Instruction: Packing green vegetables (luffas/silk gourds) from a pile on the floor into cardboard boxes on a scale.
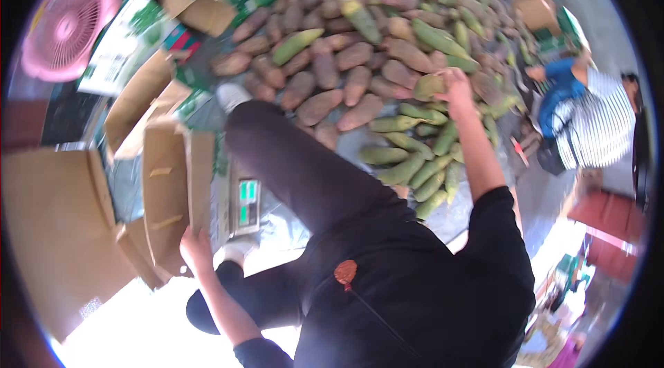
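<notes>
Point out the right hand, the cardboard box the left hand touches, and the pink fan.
right hand (pixel 456 84), head view, back of the hand, closed on a green ear of corn.
cardboard box (pixel 166 188), head view, its open flap.
pink fan (pixel 66 22), head view, middle of the round grille.

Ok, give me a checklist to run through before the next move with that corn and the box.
1. Right hand grips an ear of corn at the pile's edge: ok.
2. Left hand on the open cardboard box: ok.
3. Box interior free for the ear: cannot tell.
4. Scale beside the box, display lit: ok.
5. Nearby person in a striped shirt apart from the reaching arm: ok.
</notes>
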